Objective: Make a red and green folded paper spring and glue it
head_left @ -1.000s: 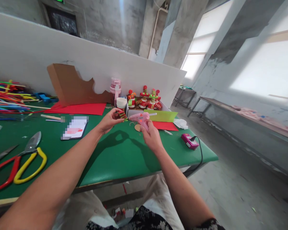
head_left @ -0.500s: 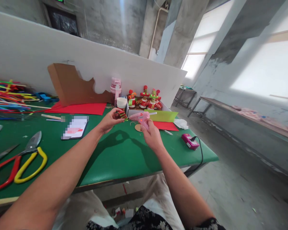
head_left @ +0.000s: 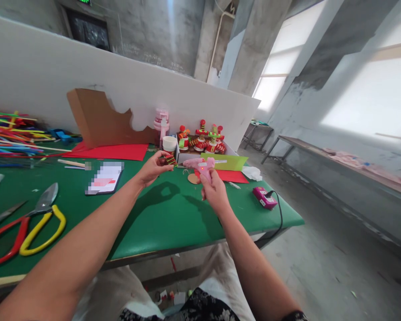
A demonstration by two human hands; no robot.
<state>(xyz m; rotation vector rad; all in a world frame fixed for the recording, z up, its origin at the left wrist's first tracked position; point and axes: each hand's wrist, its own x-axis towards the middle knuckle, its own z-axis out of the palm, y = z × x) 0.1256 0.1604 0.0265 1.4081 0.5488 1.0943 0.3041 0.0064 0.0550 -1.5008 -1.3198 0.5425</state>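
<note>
A small folded paper strip piece, striped in red, green and dark tones, is pinched between the thumb and fingers of my left hand. My right hand grips a pink glue gun by its handle, a clear glue stick poking out of its back end. The gun's nozzle points left toward the striped piece, with a small gap between them. Below the gun, a round cardboard disc lies on the green table.
Behind my hands stand paper cups and a box of red-and-green figures. Scissors and a phone lie left. A purple power block with a black cord sits near the right edge. Cardboard leans against the white partition.
The glue gun has moved slightly right and down, away from the striped piece, and my right hand's fingers have shifted on its handle. My left hand has hardly moved.
</note>
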